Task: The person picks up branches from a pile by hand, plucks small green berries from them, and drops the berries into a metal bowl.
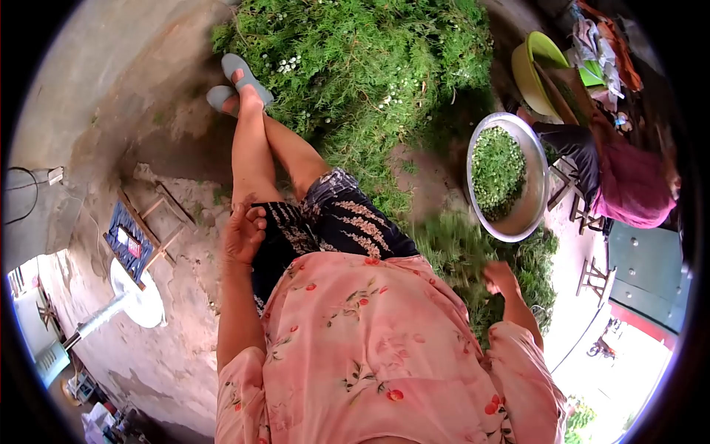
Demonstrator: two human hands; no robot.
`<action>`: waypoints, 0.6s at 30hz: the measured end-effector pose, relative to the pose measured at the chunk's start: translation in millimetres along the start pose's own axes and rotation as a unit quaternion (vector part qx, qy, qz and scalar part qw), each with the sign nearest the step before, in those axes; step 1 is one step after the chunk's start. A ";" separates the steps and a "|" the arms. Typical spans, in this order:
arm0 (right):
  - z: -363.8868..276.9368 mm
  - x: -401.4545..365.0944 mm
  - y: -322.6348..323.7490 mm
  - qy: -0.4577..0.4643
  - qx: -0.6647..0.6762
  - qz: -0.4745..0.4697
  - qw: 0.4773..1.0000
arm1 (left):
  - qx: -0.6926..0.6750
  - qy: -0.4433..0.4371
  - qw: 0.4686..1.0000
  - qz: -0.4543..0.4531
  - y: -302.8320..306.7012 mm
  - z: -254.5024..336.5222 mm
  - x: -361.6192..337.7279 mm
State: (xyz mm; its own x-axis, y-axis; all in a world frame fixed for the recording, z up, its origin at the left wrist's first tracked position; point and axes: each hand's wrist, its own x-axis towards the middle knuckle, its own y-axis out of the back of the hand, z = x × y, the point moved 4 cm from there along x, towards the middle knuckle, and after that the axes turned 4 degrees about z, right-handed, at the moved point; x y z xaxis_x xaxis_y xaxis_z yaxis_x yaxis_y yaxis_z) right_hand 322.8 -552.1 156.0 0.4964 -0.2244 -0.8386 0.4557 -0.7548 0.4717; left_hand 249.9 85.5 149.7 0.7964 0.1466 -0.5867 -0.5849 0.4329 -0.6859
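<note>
My left hand (pixel 244 234) is raised beside my left thigh, its fingers curled in. Whether it pinches something small, I cannot make out. On the other side, my right hand (pixel 502 278) is closed on a leafy green sprig (pixel 467 260), which is smeared by motion. Cut greenery (pixel 518 296) lies on the ground under and around that hand. A large heap of feathery green branches (pixel 355 66), dotted with small pale fruits, spreads past my feet. To the right of my knees stands a wide metal basin (pixel 526 211) holding small green pickings (pixel 497 170).
Another person in a maroon garment (pixel 632 177) sits to the right, near a yellow-green tub (pixel 521 70). A low stool (pixel 148 237) with a phone-like object (pixel 129 243) and a white standing fan (pixel 140 296) are at the left. A blue-green panel (pixel 643 270) stands far right.
</note>
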 end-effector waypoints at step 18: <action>-340.7 96.2 -200.5 0.331 0.007 -0.005 0.944 | 0.044 -0.005 0.999 0.030 -17.6 0.9 -0.6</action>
State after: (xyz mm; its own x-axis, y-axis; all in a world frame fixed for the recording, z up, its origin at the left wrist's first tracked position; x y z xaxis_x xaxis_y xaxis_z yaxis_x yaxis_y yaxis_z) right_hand 530.9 -212.4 73.6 0.8470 0.2130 -0.4870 0.4552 -0.7637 0.4577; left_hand 259.8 78.5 162.5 0.7616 0.1830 -0.6217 -0.6168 0.4989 -0.6088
